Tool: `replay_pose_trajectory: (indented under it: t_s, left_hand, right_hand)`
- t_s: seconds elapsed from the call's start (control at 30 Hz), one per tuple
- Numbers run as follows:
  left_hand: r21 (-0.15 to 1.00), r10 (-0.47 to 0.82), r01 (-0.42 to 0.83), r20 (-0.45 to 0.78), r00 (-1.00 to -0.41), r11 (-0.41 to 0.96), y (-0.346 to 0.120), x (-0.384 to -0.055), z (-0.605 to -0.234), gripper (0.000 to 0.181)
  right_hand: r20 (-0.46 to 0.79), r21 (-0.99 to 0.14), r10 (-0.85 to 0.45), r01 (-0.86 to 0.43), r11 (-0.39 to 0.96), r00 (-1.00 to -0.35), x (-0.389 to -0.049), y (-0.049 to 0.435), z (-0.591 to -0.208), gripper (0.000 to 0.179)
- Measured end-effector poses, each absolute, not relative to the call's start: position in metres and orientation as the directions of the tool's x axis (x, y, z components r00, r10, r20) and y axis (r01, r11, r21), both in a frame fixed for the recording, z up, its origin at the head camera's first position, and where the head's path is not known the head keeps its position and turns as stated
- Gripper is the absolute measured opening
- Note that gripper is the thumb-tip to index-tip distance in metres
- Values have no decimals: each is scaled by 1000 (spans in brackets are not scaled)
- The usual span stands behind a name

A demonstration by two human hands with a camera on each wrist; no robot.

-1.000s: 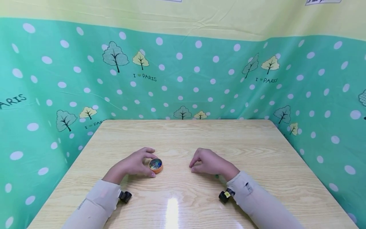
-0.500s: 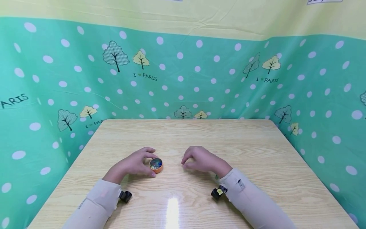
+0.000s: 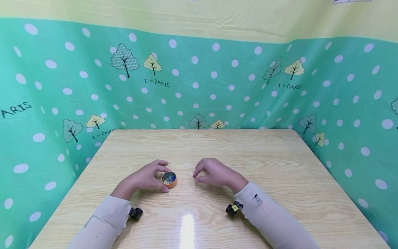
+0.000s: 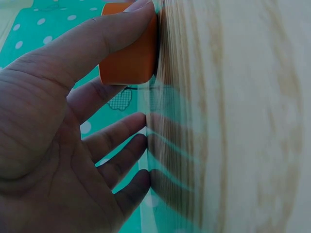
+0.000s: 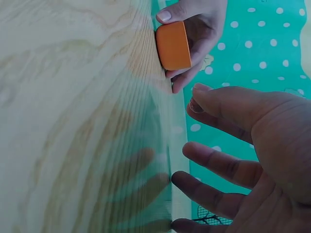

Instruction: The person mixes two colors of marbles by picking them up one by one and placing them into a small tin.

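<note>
A small round orange container point(image 3: 171, 185) stands on the wooden table, with several shiny, multicoloured pieces inside, one of them dark blue. My left hand point(image 3: 144, 178) grips its side between thumb and index finger; in the left wrist view the thumb lies across the orange wall point(image 4: 127, 65). To the right of the container, a short gap away, is my right hand point(image 3: 216, 173). Its thumb and index fingertip pinch a tiny, round, translucent reddish piece point(image 5: 196, 106), mostly covered by the fingers. The other right-hand fingers are spread, their tips near the tabletop.
The light wood table point(image 3: 202, 145) reaches back to a green dotted curtain point(image 3: 199, 76), which also hangs along both sides. Glare lies on the table's near middle. A small black camera point(image 3: 135, 213) sits on the left wrist, another camera point(image 3: 231, 210) on the right.
My right hand has moved left, closer to the orange container, with its thumb and index finger still together. My left hand and the container have stayed in place.
</note>
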State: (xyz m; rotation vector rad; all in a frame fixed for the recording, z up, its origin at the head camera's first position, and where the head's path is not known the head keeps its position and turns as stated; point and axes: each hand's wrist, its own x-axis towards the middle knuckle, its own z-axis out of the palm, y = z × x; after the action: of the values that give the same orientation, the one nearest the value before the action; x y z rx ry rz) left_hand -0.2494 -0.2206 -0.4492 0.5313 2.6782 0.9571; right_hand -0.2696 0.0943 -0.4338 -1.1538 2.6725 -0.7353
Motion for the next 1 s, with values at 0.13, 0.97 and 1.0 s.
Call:
replay_pose_trajectory:
  t_s: [0.13, 0.97, 1.0]
  left_hand:
    - [646, 415, 254, -107, -904, 720, -220, -249, -450, 64]
    - [624, 398, 245, -116, -910, 743, -217, -248, -448, 61]
    - [623, 398, 245, -117, -910, 743, -217, -248, -448, 62]
  right_hand:
    - [71, -478, -719, -656, 584, -691, -270, 91, -433, 15]
    - [145, -485, -733, -693, 533, -665, -271, 74, -431, 19]
    - [146, -489, -731, -691, 533, -667, -271, 73, -431, 19]
